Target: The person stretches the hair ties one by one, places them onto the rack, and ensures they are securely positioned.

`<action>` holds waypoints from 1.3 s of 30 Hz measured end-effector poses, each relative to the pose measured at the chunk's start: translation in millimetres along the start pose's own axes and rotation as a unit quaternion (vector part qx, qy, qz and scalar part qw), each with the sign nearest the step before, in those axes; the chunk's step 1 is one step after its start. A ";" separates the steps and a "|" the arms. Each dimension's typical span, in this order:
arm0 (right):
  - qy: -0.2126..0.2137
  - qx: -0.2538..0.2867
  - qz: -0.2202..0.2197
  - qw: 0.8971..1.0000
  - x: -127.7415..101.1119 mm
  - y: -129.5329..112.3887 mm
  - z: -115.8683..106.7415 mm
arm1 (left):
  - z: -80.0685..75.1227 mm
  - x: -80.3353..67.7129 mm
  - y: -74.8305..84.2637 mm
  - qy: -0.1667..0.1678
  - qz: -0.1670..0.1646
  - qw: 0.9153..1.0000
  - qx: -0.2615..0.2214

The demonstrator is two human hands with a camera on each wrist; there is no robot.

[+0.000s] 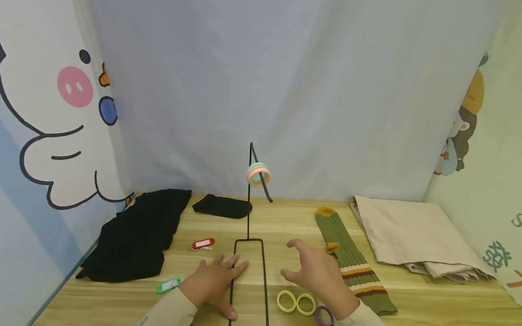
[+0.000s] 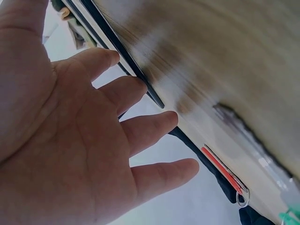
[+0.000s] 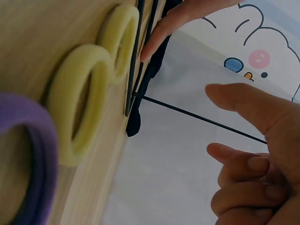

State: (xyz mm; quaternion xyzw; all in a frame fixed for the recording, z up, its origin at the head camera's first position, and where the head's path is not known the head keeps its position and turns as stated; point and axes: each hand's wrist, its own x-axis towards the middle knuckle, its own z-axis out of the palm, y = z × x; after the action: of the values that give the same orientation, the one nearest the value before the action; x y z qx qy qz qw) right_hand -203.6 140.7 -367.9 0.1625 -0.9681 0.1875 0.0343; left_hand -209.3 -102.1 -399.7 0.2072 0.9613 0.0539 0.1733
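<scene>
My left hand [image 1: 214, 280] spreads its fingers low over the left rod of a black wire stand [image 1: 264, 271]; its palm faces the left wrist camera. Several pastel hair ties [image 1: 258, 175] hang together on the stand's sloping top arm. Right of the base, my right hand [image 1: 320, 274] holds nothing. Its thumb and index finger stand apart, and the other fingers look curled in the right wrist view. Below it on the table are two yellow hair ties [image 3: 77, 101] and a purple hair tie [image 3: 49, 154], partly cut off in that view.
A red key tag [image 1: 203, 244] and a green key tag [image 1: 168, 285] lie left of the stand. Black cloth [image 1: 134, 235] and a smaller black piece [image 1: 222, 206] lie farther back. Rightward are a green striped sock [image 1: 346, 244] and folded beige cloth [image 1: 412, 231]. Curtains surround the table.
</scene>
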 end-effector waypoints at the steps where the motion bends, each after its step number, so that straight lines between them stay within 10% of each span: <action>1: -0.018 0.000 -0.010 1.000 -1.0 2.5 1.1 | 0.1 0.0 0.1 -0.001 0.000 1.000 -0.001; 11: -0.164 0.030 -0.070 0.983 -8.8 15.3 8.6 | -2.7 -1.6 0.5 -0.006 -0.002 1.000 -0.002; 39: -0.166 -0.030 -0.104 0.980 -13.4 8.5 19.1 | -4.5 -3.1 1.4 -0.005 0.004 1.000 -0.002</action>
State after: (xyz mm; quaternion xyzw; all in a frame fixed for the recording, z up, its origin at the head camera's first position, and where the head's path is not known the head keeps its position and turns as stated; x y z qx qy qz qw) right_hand -193.9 145.1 -390.3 0.2901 -0.9434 0.1238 -0.1027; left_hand -207.8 -102.2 -394.3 0.2106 0.9595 0.0549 0.1786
